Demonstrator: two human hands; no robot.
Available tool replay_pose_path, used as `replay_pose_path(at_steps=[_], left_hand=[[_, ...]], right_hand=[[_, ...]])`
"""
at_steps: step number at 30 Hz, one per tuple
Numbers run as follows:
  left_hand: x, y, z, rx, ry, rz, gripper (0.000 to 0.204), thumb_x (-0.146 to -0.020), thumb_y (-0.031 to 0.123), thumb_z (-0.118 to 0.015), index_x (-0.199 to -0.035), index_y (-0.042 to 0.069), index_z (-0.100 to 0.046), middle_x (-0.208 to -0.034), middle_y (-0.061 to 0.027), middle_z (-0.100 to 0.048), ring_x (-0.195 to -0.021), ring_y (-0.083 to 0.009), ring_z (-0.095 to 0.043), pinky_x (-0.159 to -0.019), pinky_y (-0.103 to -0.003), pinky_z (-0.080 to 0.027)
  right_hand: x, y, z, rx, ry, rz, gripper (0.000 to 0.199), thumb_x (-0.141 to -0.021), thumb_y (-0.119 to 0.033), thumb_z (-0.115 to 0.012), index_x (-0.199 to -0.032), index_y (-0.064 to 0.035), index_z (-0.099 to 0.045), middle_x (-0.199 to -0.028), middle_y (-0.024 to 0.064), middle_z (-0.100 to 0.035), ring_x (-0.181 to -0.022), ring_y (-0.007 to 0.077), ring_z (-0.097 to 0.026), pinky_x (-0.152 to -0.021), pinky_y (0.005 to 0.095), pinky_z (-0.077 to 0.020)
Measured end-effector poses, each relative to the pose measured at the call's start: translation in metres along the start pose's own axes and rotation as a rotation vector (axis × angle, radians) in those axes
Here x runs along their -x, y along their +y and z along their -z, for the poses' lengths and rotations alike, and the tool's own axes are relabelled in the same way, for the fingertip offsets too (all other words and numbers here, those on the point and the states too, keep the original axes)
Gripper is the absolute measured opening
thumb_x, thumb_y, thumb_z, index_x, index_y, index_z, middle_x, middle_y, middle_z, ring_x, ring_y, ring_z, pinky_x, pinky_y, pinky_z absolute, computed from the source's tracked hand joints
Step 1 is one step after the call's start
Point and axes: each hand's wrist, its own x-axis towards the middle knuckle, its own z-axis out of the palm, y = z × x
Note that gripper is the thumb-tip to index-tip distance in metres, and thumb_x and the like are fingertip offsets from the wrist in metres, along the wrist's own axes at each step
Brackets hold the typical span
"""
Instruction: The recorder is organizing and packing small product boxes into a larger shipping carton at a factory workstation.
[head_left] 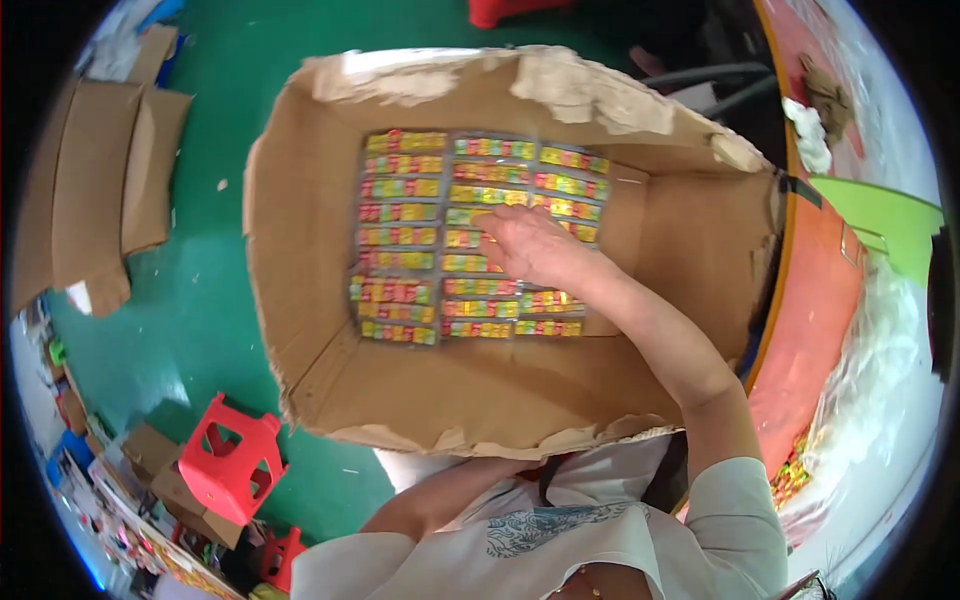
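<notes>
White sleeves and forearms at the bottom, big torn cardboard box [330,390] right above them.

Right hand [530,245] reaches down into the box, lying flat with fingers loosely spread on the candy packets [400,235], not gripping anything. Those packets are small strips in red, yellow and green, laid in three neat columns on the box floor, each strip's long axis running left to right. The hand covers the middle and right columns about halfway up. Left hand is hidden under the box's near edge, so can't tell what it's doing. Red plastic stool [232,460] sits on the green floor [215,300] at lower left, flat cardboard sheets [95,190] farther up.
</notes>
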Motion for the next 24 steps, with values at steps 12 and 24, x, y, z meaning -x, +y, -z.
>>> replay_pose_path(at_steps=[12, 24], left_hand=[[-0.04, -0.101, -0.052, -1.146, 0.361, -0.485, 0.066, -0.085, 0.038, -0.053, -0.14, 0.006, -0.035, -0.129, -0.0234, -0.049, -0.118, -0.0366, -0.049, -0.101, -0.044, -0.038], [-0.045, -0.075, -0.083, -1.434, 0.165, -0.337, 0.059, -0.085, 0.031, -0.055, -0.135, 0.003, -0.041, -0.13, -0.0245, -0.048, -0.119, -0.0401, -0.047, -0.101, -0.047, -0.036]], right_hand=[[0.102, 0.012, -0.006, -0.117, 0.087, -0.138, 0.032, -0.087, -0.023, -0.055, -0.112, -0.0048, -0.058, -0.105, 0.0166, -0.06, -0.103, 0.0345, -0.058, -0.088, 0.0454, -0.0466], [0.318, -0.127, -0.038, 0.248, 0.759, 0.027, 0.036, -0.071, -0.018, -0.063, -0.104, -0.0017, -0.058, -0.098, 0.0092, -0.058, -0.097, 0.0228, -0.055, -0.083, 0.0358, -0.0406]])
